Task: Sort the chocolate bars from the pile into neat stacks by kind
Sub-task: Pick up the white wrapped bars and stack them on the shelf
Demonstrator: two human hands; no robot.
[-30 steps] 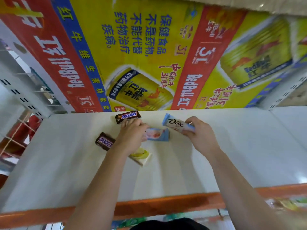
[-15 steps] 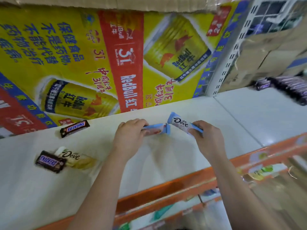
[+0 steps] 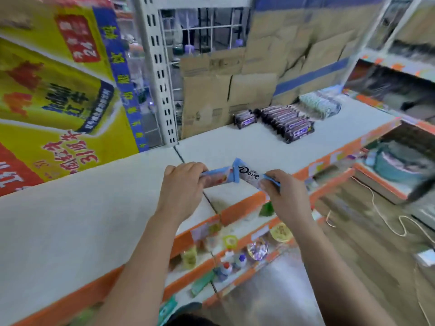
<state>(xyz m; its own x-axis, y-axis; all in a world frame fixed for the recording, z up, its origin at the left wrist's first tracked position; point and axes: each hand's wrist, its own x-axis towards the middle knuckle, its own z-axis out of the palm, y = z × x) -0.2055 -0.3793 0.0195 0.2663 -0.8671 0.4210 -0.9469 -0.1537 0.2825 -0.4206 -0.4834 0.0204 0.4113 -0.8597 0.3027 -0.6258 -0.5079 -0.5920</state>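
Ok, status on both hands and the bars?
Left hand grips light-blue wrapped bar. Right hand grips blue-and-white Dove bar. Dark-wrapped stacks ahead right, shelf path clear.

Above the shelf (image 3: 235, 147) near its front edge, left hand (image 3: 182, 189) and right hand (image 3: 284, 194) side by side, each holding a bar; left bar (image 3: 217, 177) and Dove bar (image 3: 248, 174) meeting end to end between them. Far back on the right of the shelf, a row of stacked bars (image 3: 288, 122) with a small stack (image 3: 244, 118) just left of it, cardboard boxes (image 3: 226, 90) behind; poster (image 3: 58, 90) at back left; lower shelves (image 3: 235, 255) beneath the front edge.
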